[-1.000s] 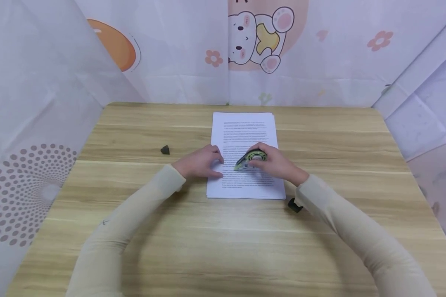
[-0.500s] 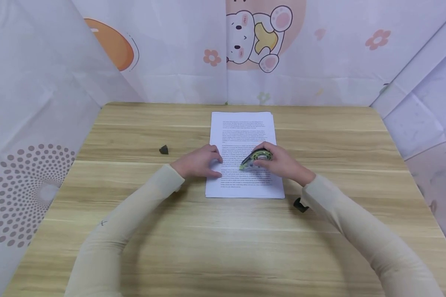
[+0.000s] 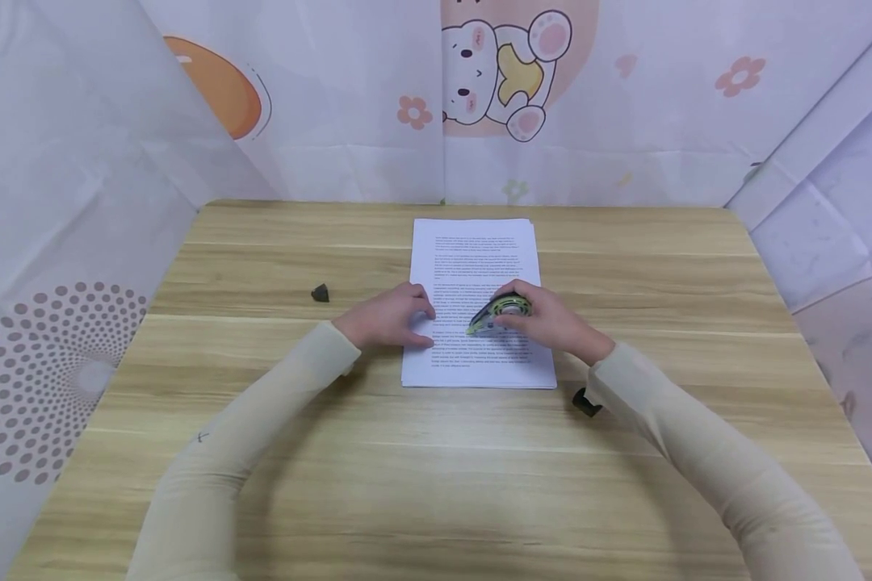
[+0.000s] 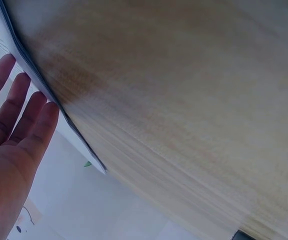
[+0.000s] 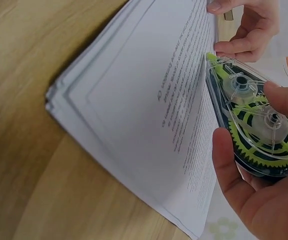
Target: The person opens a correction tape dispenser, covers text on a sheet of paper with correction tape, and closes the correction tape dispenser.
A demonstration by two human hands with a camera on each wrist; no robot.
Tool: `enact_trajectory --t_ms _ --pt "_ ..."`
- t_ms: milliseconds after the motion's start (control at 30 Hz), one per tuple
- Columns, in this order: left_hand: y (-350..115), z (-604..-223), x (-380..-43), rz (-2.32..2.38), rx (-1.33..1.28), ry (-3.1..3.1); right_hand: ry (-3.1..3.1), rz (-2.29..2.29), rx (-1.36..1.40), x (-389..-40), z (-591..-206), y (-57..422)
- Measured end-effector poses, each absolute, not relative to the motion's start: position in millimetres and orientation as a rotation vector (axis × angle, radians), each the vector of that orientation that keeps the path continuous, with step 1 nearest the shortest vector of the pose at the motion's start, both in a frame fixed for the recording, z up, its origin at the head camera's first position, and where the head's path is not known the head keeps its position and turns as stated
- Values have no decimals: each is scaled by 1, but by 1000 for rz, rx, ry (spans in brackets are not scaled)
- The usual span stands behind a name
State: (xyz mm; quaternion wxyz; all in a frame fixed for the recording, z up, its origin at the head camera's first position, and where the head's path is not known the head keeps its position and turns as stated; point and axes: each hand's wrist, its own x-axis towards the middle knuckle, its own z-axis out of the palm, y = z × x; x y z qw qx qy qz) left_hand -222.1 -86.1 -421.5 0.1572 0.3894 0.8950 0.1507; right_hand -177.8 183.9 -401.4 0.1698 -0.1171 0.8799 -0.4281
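Note:
A stack of printed paper (image 3: pixel 472 242) lies on the wooden table, dense with lines of text. My right hand (image 3: pixel 555 324) grips a correction tape dispenser (image 5: pixel 256 117), its clear case showing green gears inside. The dispenser's green tip (image 3: pixel 470 330) points left, right at a text line below the middle of the page. At the stack's left edge, my left hand (image 3: pixel 388 316) rests with thumb and fingers spread apart on the paper's margin. In the left wrist view, the left hand's fingers (image 4: pixel 39 130) lie extended along the edge of the stack.
A small dark piece (image 3: pixel 320 293) sits on the table left of the paper. Another black object (image 3: pixel 585 402) is partly behind the right sleeve. A printed white curtain (image 3: pixel 320 97) hangs behind the wooden table (image 3: pixel 436 484) and along its sides.
My right hand has shifted a little to the right with the correction tape dispenser, then very slightly back left. The left hand has stayed in place on the paper.

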Motion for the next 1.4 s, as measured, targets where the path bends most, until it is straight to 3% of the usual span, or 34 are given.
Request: enact_trajectory --t_ms 1400 --pt "-84 -420 -223 421 1088 2557 2683 -808 -706 -181 -387 174"
